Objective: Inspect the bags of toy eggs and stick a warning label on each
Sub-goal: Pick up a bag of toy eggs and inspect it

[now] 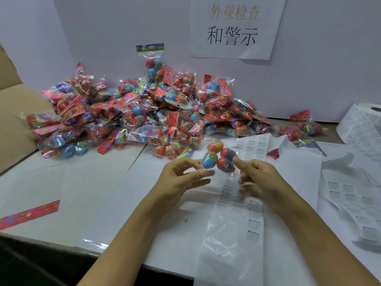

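At the far left a flattened brown cardboard box flap (12, 120) lies under the edge of a large heap of clear plastic bags of toy eggs (132, 112), too many to count, each with red, blue or purple eggs and a bright printed header card. One loose red header card (28, 213) lies flat on the white table (61, 193) near the front left.

The left hand (181, 178) and the right hand (261, 178) hold one clear bag of toy eggs (219, 157) between them above the table, just in front of the heap. The left fingertips pinch its blue and green egg; the right fingers curl against the red and purple eggs. Four eggs show inside, blurred. The bag's long axis runs roughly towards the person, its clear tail hanging down between the hands.

Beneath lies a long strip of white warning labels (251, 223). Further right are more label sheets (348, 195), a white label roll (362, 122), and a separate small group of bags (299, 129). A paper sign with Chinese characters (233, 27) hangs on the back wall.
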Motion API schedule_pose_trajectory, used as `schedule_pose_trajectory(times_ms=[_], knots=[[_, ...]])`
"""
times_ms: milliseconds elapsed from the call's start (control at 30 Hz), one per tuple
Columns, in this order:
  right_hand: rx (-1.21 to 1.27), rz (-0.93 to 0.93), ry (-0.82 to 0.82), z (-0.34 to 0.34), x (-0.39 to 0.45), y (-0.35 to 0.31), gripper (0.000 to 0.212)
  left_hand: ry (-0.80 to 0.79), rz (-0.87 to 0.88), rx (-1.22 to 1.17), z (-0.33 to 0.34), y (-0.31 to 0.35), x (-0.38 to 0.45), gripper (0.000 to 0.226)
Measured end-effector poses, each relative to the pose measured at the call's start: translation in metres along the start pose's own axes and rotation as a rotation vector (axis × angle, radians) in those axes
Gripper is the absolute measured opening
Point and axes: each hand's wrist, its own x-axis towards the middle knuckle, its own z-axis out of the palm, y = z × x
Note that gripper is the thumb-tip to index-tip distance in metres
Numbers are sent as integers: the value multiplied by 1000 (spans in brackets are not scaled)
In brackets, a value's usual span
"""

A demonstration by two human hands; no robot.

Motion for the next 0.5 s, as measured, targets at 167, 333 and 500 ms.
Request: schedule_pose_trajectory(times_ms=[167,333,500], knots=[[232,76,-129,8,0,2,59,-53,-54,64,-1,0,0,14],[200,-86,-107,11,-4,3,30,-56,-180,28,5,-2,-2,69],[98,-191,-168,23,-12,6,38,-41,-103,154,9,-3,-1,45]])
